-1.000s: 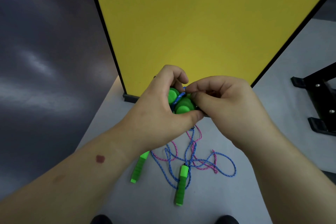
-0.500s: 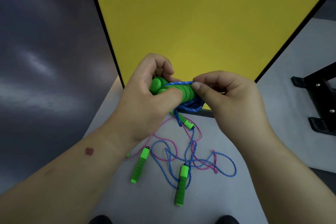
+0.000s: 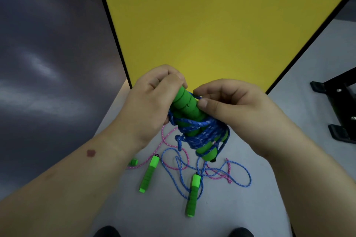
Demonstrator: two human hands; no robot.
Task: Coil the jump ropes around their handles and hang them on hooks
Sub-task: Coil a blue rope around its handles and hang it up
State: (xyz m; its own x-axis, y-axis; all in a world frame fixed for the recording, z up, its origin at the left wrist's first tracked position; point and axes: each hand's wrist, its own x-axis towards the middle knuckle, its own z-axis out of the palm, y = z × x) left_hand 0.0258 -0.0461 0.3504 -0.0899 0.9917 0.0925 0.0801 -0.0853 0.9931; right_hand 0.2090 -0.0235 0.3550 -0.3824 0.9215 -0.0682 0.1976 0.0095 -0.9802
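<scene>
Now my left hand (image 3: 152, 106) grips the paired green foam handles (image 3: 185, 106) steady; my right hand (image 3: 231, 106) pinches the blue braided rope (image 3: 200, 132), tightening its coil.

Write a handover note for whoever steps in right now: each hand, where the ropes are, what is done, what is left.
Left hand grips the paired green handles.
Right hand pinches the blue rope at the handles; most of it is coiled round them.
On the floor: two loose green handles, tangled pink rope and blue rope.
Left: finish this coil, coil the rest, hang them. No hooks in view.
</scene>
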